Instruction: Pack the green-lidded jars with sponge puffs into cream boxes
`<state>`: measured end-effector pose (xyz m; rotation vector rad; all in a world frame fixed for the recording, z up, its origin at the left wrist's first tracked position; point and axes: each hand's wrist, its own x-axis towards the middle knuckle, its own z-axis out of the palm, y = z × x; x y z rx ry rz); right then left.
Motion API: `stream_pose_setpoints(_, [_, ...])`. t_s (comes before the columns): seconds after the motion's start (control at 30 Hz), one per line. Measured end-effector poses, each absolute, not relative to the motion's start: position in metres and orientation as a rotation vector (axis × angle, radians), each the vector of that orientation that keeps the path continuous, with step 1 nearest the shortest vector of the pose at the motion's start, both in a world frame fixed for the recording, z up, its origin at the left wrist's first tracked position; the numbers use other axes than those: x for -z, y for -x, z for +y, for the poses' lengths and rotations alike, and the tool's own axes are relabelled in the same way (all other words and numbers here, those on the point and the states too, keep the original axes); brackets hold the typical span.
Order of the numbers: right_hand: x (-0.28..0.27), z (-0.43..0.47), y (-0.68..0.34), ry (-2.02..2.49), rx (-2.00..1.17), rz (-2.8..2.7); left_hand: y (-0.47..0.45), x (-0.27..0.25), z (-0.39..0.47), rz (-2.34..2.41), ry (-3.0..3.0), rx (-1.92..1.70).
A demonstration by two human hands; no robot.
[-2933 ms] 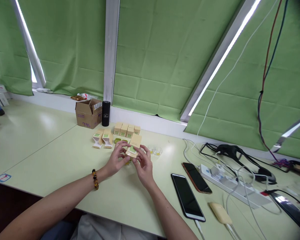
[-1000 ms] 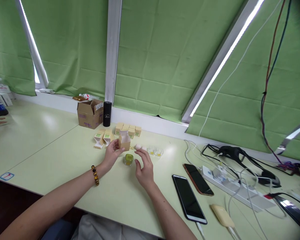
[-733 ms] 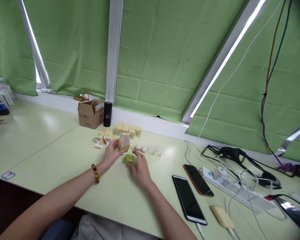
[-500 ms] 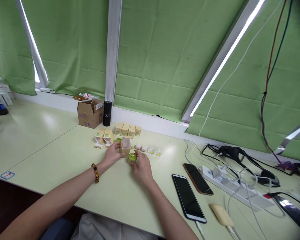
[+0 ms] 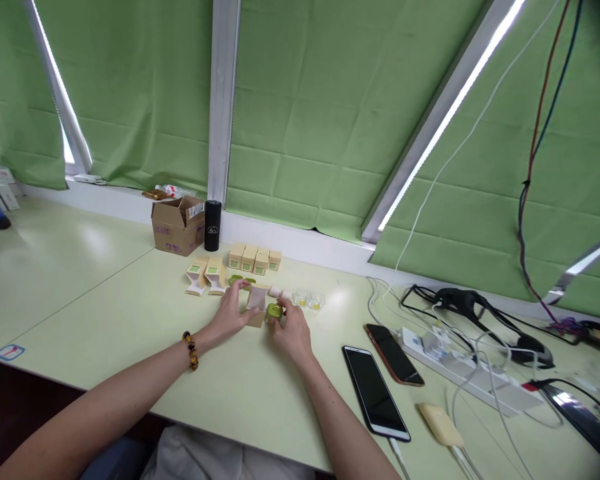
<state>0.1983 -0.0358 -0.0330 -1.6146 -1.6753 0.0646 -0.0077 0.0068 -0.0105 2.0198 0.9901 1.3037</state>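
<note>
My left hand [image 5: 231,312] grips a small open cardboard box [image 5: 255,320], its thumb at the near side and its fingers at the far left edge. The box's pale flap [image 5: 257,297] stands up. In my right hand [image 5: 292,331] is a small green case with a rounded shape [image 5: 275,311], pinched by the fingertips just right of the box. Behind my left fingers lie green pieces [image 5: 236,279], partly covered. Small pale pink pieces [image 5: 275,292] and clear cups with yellow bits [image 5: 309,301] lie beyond my right hand.
Two opened small boxes [image 5: 206,275] and several closed ones [image 5: 255,259] stand farther back. Near the wall are a brown carton [image 5: 179,229] and a black bottle [image 5: 213,226]. Phones [image 5: 376,392], a yellow power adapter [image 5: 441,425] and a cabled power strip [image 5: 473,375] occupy the right.
Both hands have shifted slightly right and nearer, bringing the small box and green case along. More of the green pieces behind the left hand shows. The view has shifted slightly.
</note>
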Motion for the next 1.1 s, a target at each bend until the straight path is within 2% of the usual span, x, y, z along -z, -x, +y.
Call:
stream_pose_setpoints(0.13, [0.03,-0.039,-0.197,1.646,-0.085,-1.679,0.005,-0.001,0.0,0.886,-2.058,-1.439])
stream_pose_setpoints(0.3, [0.027,-0.038,-0.198,1.531,-0.071,-1.658,0.004,0.001,0.003,0.902,-2.054,-1.406])
stream_pose_setpoints(0.57, [0.001,-0.052,-0.188,1.145,-0.142,-1.362,0.002,0.002,0.0,0.911,-1.983,-1.36])
stream_pose_setpoints(0.73, [-0.002,-0.067,-0.172,0.975,-0.242,-1.401,0.0,0.001,-0.009,0.827,-1.991,-1.32])
stream_pose_setpoints(0.9, [0.002,-0.07,-0.166,0.947,-0.313,-1.551,-0.001,-0.001,-0.011,0.815,-2.007,-1.294])
stream_pose_setpoints(1.1, [0.001,-0.066,-0.177,1.068,-0.208,-1.567,0.002,0.0,-0.005,0.804,-1.895,-1.281])
